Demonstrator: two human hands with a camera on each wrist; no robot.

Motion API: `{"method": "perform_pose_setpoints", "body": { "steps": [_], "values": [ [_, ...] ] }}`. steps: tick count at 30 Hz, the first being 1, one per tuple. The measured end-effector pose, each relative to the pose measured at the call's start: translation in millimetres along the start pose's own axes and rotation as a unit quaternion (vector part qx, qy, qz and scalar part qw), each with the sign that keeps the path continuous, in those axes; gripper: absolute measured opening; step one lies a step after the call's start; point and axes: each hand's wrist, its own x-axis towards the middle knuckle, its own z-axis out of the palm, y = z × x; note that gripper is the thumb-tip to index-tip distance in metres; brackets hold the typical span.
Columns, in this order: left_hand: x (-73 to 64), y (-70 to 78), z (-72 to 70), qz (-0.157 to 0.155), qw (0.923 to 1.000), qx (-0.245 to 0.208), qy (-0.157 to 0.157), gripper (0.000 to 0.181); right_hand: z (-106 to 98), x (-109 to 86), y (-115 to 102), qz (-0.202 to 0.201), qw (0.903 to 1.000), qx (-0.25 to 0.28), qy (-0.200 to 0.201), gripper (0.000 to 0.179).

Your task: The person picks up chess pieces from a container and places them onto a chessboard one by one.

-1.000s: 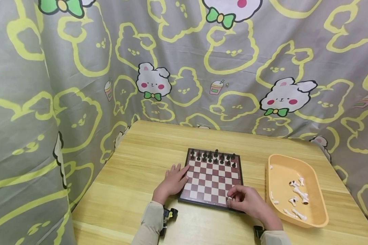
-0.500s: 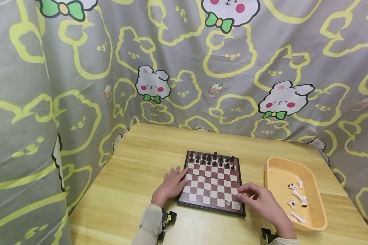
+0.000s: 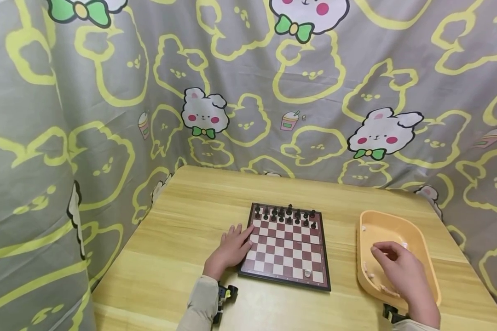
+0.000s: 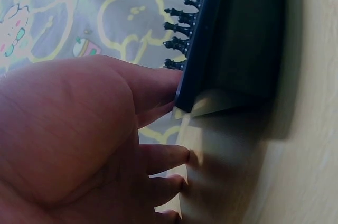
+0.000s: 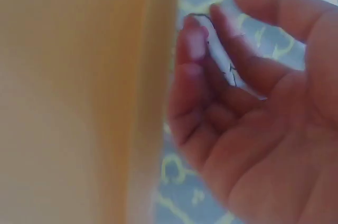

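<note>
A brown-and-cream chessboard [image 3: 281,248] lies on the table, with black chess pieces [image 3: 289,219] standing in two rows along its far side. One white chess piece [image 3: 308,273] stands near the board's near right corner. My left hand [image 3: 232,248] rests at the board's left edge, fingers spread, and some of them touch the edge [image 4: 182,94]. Over the orange tray [image 3: 361,271] hovers my right hand [image 3: 403,269]; in the right wrist view its fingers [image 5: 193,97] bend loosely with nothing between them. Several white chess pieces [image 3: 369,275] lie in the tray, partly hidden by that hand.
The wooden table [image 3: 199,211] holds the board in the middle and the tray at the right. A grey patterned curtain [image 3: 248,92] hangs behind and along the sides. The tray's raised wall [image 5: 142,97] runs close beside the right hand.
My right hand let go of the white chess piece on the near right of the board, then moved right, over the tray. The left hand stays at the board's edge.
</note>
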Motion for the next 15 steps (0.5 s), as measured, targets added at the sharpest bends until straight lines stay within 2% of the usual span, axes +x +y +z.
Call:
{"method": "perform_pose_setpoints", "body": {
  "steps": [3,5,7,10,15],
  "values": [
    [-0.8,-0.1,-0.7,-0.001,1.0,0.003,-0.001,0.052,-6.0,3.3,14.7,0.034,0.9962,-0.028,-0.075,0.06],
    [-0.9,0.3,-1.2,-0.002,1.0,0.004,-0.001,0.052,-6.9,5.0,22.3,0.051,0.9889,-0.038,-0.134,0.068],
    [-0.3,0.8,-2.0,0.0,1.0,0.004,0.001,0.052,-5.3,6.5,27.8,0.061,0.982,-0.049,-0.172,0.071],
    [1.2,1.8,-3.8,0.001,1.0,0.004,0.005,0.052,0.0,7.6,33.0,0.057,0.9785,-0.06,-0.189,0.072],
    [1.5,1.3,-3.8,0.002,1.0,0.009,0.003,0.052,7.2,8.1,38.9,0.055,0.9794,-0.077,-0.178,0.065]
  ]
}}
